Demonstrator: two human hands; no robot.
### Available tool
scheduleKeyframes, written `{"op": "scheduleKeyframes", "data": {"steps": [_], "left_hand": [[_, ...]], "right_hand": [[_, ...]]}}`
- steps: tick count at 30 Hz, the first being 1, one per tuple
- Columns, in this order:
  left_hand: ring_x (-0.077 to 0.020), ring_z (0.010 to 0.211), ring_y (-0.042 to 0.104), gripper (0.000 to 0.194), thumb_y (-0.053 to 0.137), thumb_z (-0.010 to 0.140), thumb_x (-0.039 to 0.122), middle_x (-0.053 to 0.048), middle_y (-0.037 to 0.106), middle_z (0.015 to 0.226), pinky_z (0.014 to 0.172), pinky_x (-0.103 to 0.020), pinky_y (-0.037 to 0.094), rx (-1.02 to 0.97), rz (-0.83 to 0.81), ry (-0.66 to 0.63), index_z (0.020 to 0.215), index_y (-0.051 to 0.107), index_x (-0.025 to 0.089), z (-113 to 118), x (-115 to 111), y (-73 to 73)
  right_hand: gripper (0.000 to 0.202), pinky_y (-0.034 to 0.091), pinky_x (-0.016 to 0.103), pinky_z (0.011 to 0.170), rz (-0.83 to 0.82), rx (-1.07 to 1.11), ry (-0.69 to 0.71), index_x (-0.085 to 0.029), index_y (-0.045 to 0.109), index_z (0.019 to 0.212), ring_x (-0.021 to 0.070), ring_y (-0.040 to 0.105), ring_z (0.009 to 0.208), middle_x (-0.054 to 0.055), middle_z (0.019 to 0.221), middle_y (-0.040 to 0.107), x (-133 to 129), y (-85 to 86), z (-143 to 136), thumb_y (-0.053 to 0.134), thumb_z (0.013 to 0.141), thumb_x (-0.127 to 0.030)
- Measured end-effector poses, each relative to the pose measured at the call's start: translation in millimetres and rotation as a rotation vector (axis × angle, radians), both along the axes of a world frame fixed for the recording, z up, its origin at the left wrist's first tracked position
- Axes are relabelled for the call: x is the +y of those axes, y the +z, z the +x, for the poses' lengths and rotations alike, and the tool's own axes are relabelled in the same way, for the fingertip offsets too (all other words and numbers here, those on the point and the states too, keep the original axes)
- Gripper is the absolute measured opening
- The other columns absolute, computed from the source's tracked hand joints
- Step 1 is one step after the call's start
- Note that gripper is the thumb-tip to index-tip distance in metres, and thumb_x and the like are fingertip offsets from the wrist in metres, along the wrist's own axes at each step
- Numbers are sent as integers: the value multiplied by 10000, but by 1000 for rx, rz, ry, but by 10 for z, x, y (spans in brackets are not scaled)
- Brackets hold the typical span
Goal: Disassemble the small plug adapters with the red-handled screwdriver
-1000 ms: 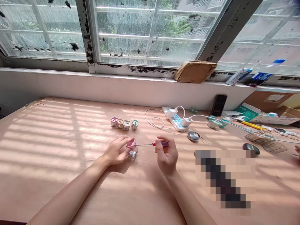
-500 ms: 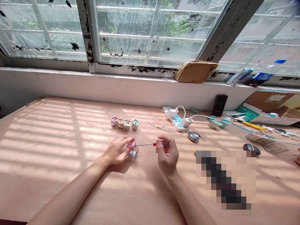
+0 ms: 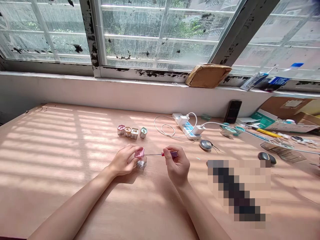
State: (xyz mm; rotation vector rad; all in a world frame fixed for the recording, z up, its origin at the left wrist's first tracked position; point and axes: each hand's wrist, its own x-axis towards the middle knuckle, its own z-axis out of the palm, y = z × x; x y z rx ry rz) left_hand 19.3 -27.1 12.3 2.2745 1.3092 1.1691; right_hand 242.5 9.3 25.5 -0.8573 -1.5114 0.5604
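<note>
My left hand (image 3: 125,160) is closed around a small pink plastic lid (image 3: 139,152), tilted on its side. Just under the lid is a small clear container (image 3: 142,163); whether the two are joined I cannot tell. Wrapped in the fingers of my right hand (image 3: 177,165) is a screwdriver (image 3: 173,154) with a red and purple handle. Its thin shaft points left, and the tip meets the pink lid's edge or lies right beside it. Beyond my hands stand several small clear containers (image 3: 128,132) with coloured lids, in a short row.
A white power strip (image 3: 189,129) with plugs and looped cable lies behind my right hand. To the right are a round dark object (image 3: 206,144), a black mouse (image 3: 267,158), a phone (image 3: 232,111), a yellow utility knife (image 3: 268,133) and an open box (image 3: 287,124). A pixelated patch covers something dark.
The view has shifted slightly. My right hand and the screwdriver have moved a little to the left, toward the pink lid. My left hand keeps its hold.
</note>
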Motion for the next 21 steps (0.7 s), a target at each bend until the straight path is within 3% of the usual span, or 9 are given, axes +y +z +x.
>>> {"op": "scheduleKeyframes", "data": {"steps": [15,21], "left_hand": [[-236,1036,642,322,496,963,240,-107,680,1135,919,-364,515,-15,-57,-8,1265,583,172,-13,2,7],[-236,1053,644,340,511,935,207,-104,672,1153,926,-359,518,-44,-96,4,1266,580,170,-18,8,13]], "right_hand": [[137,450,274,574,-31,-19,175,-231,561,1106,138,544,599,-19,744,555,40,-38,56,534,977,-269],[134,458,282,580,-68,-22,136,-229,575,1071,139,552,605,-6,783,568,50,-74,54,555,963,-305]]}}
